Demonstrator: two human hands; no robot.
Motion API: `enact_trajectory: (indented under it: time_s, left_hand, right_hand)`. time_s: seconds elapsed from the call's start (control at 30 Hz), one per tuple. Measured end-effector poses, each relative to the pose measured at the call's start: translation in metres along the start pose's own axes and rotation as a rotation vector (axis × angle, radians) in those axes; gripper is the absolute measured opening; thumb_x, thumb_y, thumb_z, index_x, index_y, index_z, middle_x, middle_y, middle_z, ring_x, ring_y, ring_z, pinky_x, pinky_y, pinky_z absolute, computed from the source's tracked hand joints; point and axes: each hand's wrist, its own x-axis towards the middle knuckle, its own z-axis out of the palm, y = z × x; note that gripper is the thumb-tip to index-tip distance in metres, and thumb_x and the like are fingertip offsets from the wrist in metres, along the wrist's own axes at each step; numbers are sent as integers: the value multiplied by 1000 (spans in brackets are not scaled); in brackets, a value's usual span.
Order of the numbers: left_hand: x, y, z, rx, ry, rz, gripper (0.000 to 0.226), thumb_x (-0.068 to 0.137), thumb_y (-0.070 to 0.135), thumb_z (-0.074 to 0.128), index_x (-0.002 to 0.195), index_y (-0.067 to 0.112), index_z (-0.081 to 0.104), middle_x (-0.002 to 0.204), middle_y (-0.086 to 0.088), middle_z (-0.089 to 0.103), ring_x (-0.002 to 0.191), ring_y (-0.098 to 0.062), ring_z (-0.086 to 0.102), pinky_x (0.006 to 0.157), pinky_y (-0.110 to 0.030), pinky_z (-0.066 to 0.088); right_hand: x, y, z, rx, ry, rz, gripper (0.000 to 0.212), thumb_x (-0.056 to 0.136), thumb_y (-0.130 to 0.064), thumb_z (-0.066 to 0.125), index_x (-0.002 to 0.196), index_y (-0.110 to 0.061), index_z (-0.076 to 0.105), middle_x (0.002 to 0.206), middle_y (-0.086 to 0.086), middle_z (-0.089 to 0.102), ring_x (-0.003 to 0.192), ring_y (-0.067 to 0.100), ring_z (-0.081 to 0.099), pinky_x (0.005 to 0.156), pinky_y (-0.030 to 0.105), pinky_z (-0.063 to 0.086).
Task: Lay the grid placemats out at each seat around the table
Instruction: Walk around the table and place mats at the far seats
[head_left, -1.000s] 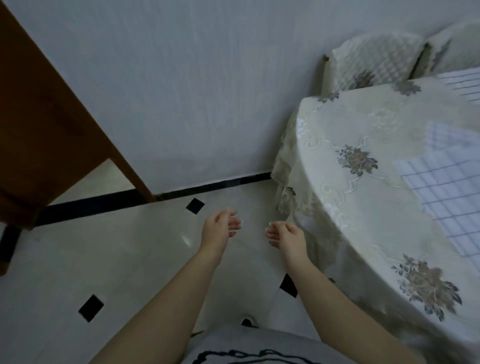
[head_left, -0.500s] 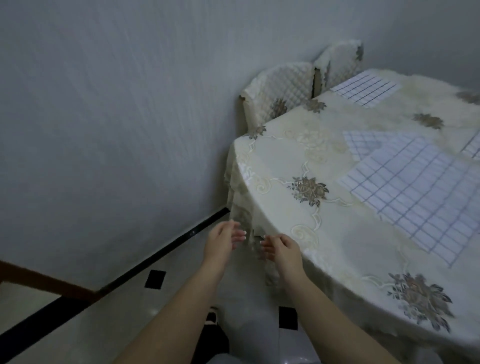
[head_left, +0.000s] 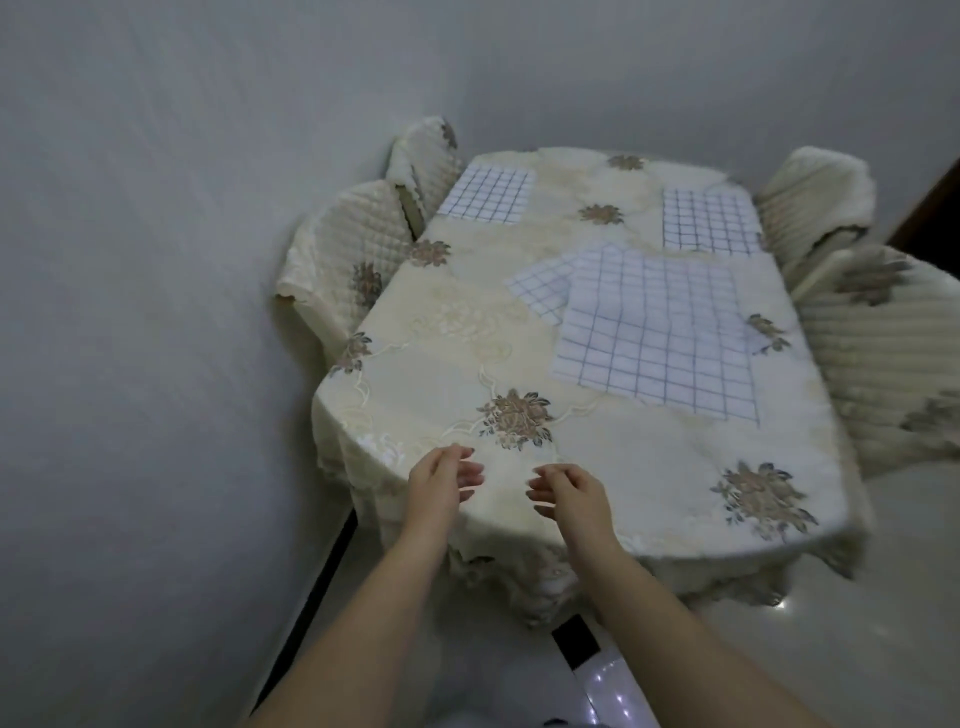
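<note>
Currently, two quilted chairs (head_left: 343, 260) stand left of the table (head_left: 415, 374), against the wall. Beside them we log a far-left placemat (head_left: 488, 196), flat at the far seat on that side. The left hand (head_left: 439, 480) hovers over the table's near edge, fingers loosely curled, gripping nothing. The right hand (head_left: 571, 486) is just beside it with the same slack curl, also empty (contact with the table: cannot tell). Mid-table we note a large placemat (head_left: 660, 338) lying askew, overlapping a smaller placemat (head_left: 540, 291) at its far-left corner. A far-right placemat (head_left: 709, 221) lies flat at the far seat, near two ribbed chairs (head_left: 883, 353).
</note>
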Motion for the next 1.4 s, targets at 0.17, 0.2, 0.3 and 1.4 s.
enact_trajectory:
  time_s: [0.17, 0.2, 0.3, 1.4]
  left_hand:
    - [16, 3, 43, 33, -162, -29, 25, 97, 19, 45, 95, 3, 64, 82, -14, 68, 74, -23, 64, 70, -32, 50]
    - [20, 3, 52, 38, -193, -37, 24, 96, 19, 46, 93, 4, 64, 82, -14, 68, 74, -23, 65, 70, -33, 50]
    - [32, 2, 77, 47, -249, -49, 22, 96, 19, 48, 88, 7, 64, 81, -14, 68, 73, -24, 65, 68, -32, 49]
    - [193, 7, 246, 992, -554, 572, 52, 91, 22, 59, 139, 13, 42, 140, 6, 41, 135, -15, 35, 108, -21, 23]
  right_hand:
    - [13, -5, -37, 42, 162, 14, 20, 95, -11, 48, 93, -1, 65, 84, 15, 68, 75, 26, 65, 71, 37, 54]
    - [17, -6, -45, 51, 193, 16, 20, 95, -10, 48, 93, -2, 65, 84, 16, 68, 76, 26, 65, 72, 37, 54]
    - [30, -8, -62, 89, 250, 24, 19, 95, -10, 48, 93, -2, 65, 85, 16, 69, 76, 25, 66, 74, 39, 54]
    - [230, -67, -179, -912, 181, -256, 52, 89, -27, 55, 139, -20, 40, 158, 0, 15, 146, 18, 13, 115, 31, 23]
